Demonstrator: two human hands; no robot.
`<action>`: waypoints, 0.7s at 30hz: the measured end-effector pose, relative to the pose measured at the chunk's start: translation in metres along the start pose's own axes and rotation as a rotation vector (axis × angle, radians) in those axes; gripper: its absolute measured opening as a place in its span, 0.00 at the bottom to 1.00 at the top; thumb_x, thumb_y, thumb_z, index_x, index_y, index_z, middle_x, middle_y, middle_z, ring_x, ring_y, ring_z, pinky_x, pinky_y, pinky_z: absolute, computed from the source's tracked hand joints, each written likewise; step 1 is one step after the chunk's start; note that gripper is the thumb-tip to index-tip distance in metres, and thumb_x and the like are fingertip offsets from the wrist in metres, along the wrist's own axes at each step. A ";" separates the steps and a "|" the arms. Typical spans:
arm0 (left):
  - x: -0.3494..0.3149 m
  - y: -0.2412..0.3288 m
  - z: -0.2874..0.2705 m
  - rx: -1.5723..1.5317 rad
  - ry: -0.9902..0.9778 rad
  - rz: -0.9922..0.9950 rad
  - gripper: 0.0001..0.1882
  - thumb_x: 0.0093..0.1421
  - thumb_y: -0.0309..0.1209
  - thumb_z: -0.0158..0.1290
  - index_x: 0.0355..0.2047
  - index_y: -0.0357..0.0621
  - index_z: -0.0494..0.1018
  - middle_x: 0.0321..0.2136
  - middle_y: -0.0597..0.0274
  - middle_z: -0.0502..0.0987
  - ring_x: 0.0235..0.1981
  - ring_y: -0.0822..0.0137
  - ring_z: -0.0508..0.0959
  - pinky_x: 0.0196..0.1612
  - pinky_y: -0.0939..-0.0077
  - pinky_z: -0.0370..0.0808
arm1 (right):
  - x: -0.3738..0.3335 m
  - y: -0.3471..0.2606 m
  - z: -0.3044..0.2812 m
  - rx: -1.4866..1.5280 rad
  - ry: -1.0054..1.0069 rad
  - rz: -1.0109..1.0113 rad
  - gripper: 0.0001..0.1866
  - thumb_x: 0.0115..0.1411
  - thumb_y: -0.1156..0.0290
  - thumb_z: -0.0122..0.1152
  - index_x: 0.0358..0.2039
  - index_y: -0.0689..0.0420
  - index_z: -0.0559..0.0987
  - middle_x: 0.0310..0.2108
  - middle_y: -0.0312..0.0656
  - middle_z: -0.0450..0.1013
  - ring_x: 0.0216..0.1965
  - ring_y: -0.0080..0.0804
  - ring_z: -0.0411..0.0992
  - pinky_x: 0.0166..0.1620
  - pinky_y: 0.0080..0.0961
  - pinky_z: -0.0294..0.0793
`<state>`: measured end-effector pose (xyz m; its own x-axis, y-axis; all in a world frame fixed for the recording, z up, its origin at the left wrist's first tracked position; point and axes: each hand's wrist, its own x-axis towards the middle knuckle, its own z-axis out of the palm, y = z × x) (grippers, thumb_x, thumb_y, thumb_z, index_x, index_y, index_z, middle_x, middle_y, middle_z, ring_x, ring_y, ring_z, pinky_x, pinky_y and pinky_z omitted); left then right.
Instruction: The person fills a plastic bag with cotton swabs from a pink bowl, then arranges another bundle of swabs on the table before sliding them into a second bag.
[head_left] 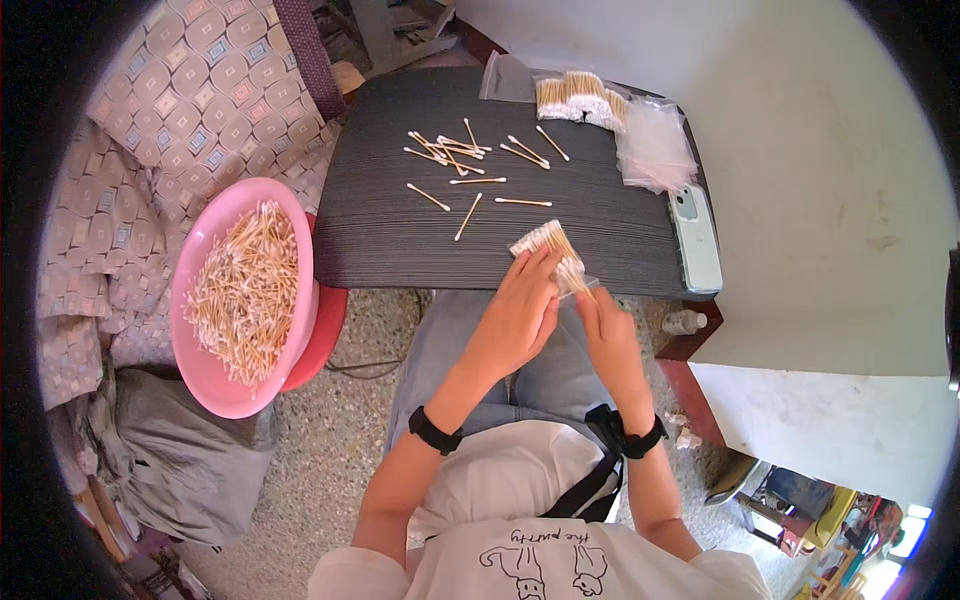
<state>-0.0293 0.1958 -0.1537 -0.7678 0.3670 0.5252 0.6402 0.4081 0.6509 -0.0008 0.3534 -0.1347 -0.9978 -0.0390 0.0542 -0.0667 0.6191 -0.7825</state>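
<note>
A small clear bag packed with cotton swabs [545, 237] lies at the near edge of the dark table. My left hand [515, 315] is closed over it, fingertips pressed on the swabs. At the bag's near end, my right hand [612, 340] pinches by the clear plastic, where a few swab sticks show; the fingers partly hide what they grip. Farther left on the tabletop, several loose cotton swabs [455, 150] lie scattered, some crossing one another.
A pink basin [178, 300] heaped with cotton swabs stands left of the table [370, 240]. At the back right are filled swab packs [580, 97] and flat clear bags [655, 150]. A white phone [697, 245] lies along the right edge, beside the wall [800, 200].
</note>
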 end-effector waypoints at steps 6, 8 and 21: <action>0.000 0.004 -0.003 0.106 -0.092 0.055 0.05 0.57 0.22 0.44 0.33 0.39 0.60 0.59 0.46 0.61 0.59 0.43 0.60 0.63 0.50 0.53 | 0.011 -0.003 0.006 -0.106 0.039 -0.035 0.12 0.65 0.67 0.45 0.32 0.63 0.69 0.21 0.58 0.70 0.25 0.58 0.71 0.25 0.44 0.68; -0.001 0.004 -0.001 0.106 -0.102 0.045 0.06 0.57 0.22 0.44 0.35 0.38 0.61 0.59 0.47 0.60 0.60 0.45 0.60 0.64 0.50 0.52 | 0.015 -0.010 0.007 -0.176 0.028 -0.026 0.11 0.65 0.68 0.45 0.31 0.64 0.69 0.21 0.57 0.71 0.25 0.58 0.71 0.26 0.45 0.69; 0.004 0.006 -0.013 0.135 -0.172 -0.016 0.16 0.58 0.22 0.44 0.48 0.34 0.62 0.58 0.49 0.63 0.60 0.53 0.62 0.62 0.56 0.58 | -0.005 0.002 0.012 0.317 0.204 0.133 0.14 0.60 0.73 0.56 0.45 0.66 0.72 0.24 0.48 0.76 0.24 0.29 0.77 0.26 0.22 0.73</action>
<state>-0.0290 0.1889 -0.1403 -0.7695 0.4925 0.4066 0.6347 0.5191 0.5724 0.0036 0.3453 -0.1444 -0.9788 0.2017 0.0366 0.0336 0.3341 -0.9419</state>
